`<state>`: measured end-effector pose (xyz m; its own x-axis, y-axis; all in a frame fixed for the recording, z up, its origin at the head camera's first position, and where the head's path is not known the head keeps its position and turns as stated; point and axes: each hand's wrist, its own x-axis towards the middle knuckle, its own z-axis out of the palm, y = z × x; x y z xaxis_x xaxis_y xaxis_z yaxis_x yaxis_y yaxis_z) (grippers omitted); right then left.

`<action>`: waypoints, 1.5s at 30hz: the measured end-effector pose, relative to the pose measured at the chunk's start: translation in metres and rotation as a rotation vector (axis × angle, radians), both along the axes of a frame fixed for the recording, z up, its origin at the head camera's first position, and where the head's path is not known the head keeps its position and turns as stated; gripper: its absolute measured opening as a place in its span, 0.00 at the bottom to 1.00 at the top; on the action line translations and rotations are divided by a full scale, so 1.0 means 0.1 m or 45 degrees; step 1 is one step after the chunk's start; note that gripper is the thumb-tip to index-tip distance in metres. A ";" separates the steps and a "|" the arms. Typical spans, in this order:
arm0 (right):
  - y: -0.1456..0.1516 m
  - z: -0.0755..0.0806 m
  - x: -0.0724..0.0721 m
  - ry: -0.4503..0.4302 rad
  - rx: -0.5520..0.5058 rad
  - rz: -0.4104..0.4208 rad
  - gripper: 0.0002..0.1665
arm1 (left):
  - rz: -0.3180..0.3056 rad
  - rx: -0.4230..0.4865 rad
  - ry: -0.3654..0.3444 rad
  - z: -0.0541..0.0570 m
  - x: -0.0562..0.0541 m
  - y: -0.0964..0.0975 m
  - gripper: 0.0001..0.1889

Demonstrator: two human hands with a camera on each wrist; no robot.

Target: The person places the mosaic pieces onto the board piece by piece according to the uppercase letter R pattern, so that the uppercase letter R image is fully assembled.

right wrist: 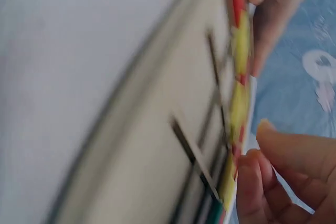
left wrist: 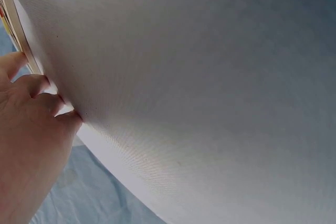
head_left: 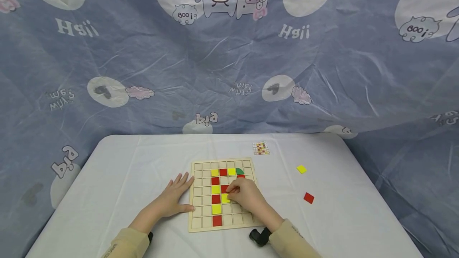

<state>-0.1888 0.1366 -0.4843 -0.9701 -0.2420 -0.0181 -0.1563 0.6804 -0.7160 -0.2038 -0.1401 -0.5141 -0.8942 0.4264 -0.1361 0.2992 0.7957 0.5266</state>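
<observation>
A wooden grid board (head_left: 198,223) lies on the table with red and yellow square tiles in a vertical line and branching rows. A green rounded tile (head_left: 239,171) sits near its upper right. At the board's left edge rests my left hand (head_left: 171,198), fingers spread, thumb and a fingertip touching the rim. My right hand (head_left: 247,196) is over the board, its bent fingertips by a yellow tile (head_left: 224,198) and a red tile (head_left: 224,188). In the right wrist view the fingertips (right wrist: 251,174) stand slightly apart with no tile visible between them. The hand hides some cells.
Right of the board lie a loose yellow tile (head_left: 301,169) and a loose red tile (head_left: 308,198). A small pattern card (head_left: 260,148) is behind the board. A black object (head_left: 259,237) shows beside the right sleeve. Patterned cloth (head_left: 229,59) hangs behind the white table (head_left: 150,158).
</observation>
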 end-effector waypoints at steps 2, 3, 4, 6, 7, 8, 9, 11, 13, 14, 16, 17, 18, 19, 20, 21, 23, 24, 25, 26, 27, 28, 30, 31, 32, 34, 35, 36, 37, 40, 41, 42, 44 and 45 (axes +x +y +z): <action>0.10 0.04 0.00 -0.014 -0.055 -0.044 0.03 | 0.003 -0.005 -0.003 0.00 0.00 0.00 0.54; 0.15 0.07 0.00 -0.020 -0.077 -0.075 0.04 | 0.005 -0.006 -0.004 0.00 0.00 0.00 0.54; 0.22 0.09 0.00 -0.024 -0.094 -0.111 0.04 | 0.007 -0.007 -0.006 0.00 0.00 0.00 0.54; 0.36 0.14 -0.01 -0.019 -0.119 -0.190 0.05 | 0.011 -0.015 -0.009 -0.01 -0.01 0.00 0.54; 0.44 0.16 -0.01 -0.023 -0.117 -0.232 0.06 | 0.014 -0.015 -0.008 -0.01 -0.01 0.00 0.54; 0.52 0.17 -0.02 -0.026 -0.109 -0.271 0.06 | 0.017 -0.017 -0.006 -0.01 -0.01 0.00 0.54; 0.61 0.19 -0.02 -0.028 -0.098 -0.306 0.07 | 0.019 -0.016 -0.005 -0.01 -0.01 0.00 0.54; 0.80 0.20 -0.02 -0.034 -0.074 -0.366 0.08 | 0.021 -0.015 -0.003 -0.02 -0.02 0.00 0.54; 1.00 0.20 0.00 -0.048 -0.049 -0.405 0.10 | 0.021 -0.012 -0.005 -0.02 -0.02 0.00 0.54; 1.11 0.19 0.02 -0.053 -0.034 -0.423 0.11 | 0.021 -0.008 -0.008 -0.02 -0.02 0.00 0.54; 1.30 0.16 0.06 -0.065 -0.008 -0.458 0.13 | 0.018 -0.005 -0.012 -0.02 -0.02 0.00 0.54; 1.39 0.14 0.08 -0.075 0.008 -0.475 0.15 | 0.018 -0.005 -0.014 -0.02 -0.02 0.00 0.54; 1.48 0.11 0.10 -0.087 0.018 -0.493 0.16 | 0.019 -0.006 -0.014 -0.02 -0.02 0.00 0.54; 1.56 0.08 0.12 -0.096 0.037 -0.508 0.17 | 0.021 -0.010 -0.015 -0.03 -0.02 0.00 0.55; 1.63 0.05 0.14 -0.103 0.066 -0.524 0.18 | 0.023 -0.013 -0.015 -0.03 -0.03 0.00 0.55; 1.69 0.03 0.16 -0.106 0.089 -0.535 0.19 | 0.024 -0.019 -0.014 -0.03 -0.03 0.00 0.55; 1.80 -0.02 0.20 -0.113 0.136 -0.549 0.21 | 0.027 -0.023 -0.014 -0.04 -0.03 0.00 0.55; 1.84 -0.03 0.21 -0.113 0.159 -0.553 0.22 | 0.027 -0.024 -0.013 -0.04 -0.03 0.00 0.55; 1.87 -0.05 0.22 -0.106 0.183 -0.554 0.23 | 0.026 -0.024 -0.014 -0.05 -0.03 0.00 0.55; 1.90 -0.06 0.23 -0.105 0.203 -0.555 0.24 | 0.026 -0.022 -0.014 -0.05 -0.03 0.00 0.55; 1.93 -0.07 0.23 -0.108 0.215 -0.558 0.25 | 0.025 -0.019 -0.014 -0.05 -0.03 0.00 0.55; 1.95 -0.08 0.24 -0.111 0.228 -0.561 0.25 | 0.024 -0.017 -0.013 -0.05 -0.03 0.00 0.55; 1.98 -0.08 0.24 -0.128 0.252 -0.569 0.25 | 0.024 -0.015 -0.014 -0.05 -0.03 -0.01 0.55; 1.99 -0.09 0.24 -0.138 0.260 -0.572 0.25 | 0.023 -0.016 -0.013 -0.04 -0.03 -0.01 0.55; 2.00 -0.09 0.24 -0.151 0.265 -0.577 0.25 | 0.023 -0.015 -0.013 -0.04 -0.03 -0.01 0.55; 2.02 -0.09 0.25 -0.174 0.267 -0.590 0.23 | 0.024 -0.014 -0.015 -0.04 -0.03 0.00 0.54; 2.02 -0.09 0.25 -0.184 0.263 -0.596 0.23 | 0.026 -0.013 -0.016 -0.03 -0.03 0.00 0.54; 2.02 -0.09 0.25 -0.191 0.260 -0.602 0.23 | 0.026 -0.012 -0.017 -0.02 -0.03 0.00 0.54; 2.02 -0.09 0.25 -0.196 0.256 -0.604 0.22 | 0.027 -0.011 -0.016 -0.02 -0.03 0.00 0.54; 2.02 -0.08 0.25 -0.204 0.262 -0.611 0.23 | 0.029 -0.012 -0.015 -0.01 -0.02 0.00 0.54; 2.01 -0.08 0.25 -0.205 0.262 -0.610 0.23 | 0.029 -0.011 -0.015 -0.01 -0.02 0.00 0.54; 2.01 -0.08 0.25 -0.204 0.263 -0.608 0.22 | 0.029 -0.013 -0.017 -0.02 -0.02 0.00 0.54; 2.00 -0.09 0.26 -0.202 0.263 -0.605 0.21 | 0.029 -0.016 -0.016 -0.03 -0.02 0.00 0.54; 1.99 -0.09 0.26 -0.201 0.253 -0.607 0.21 | 0.028 -0.018 -0.017 -0.03 -0.02 0.00 0.54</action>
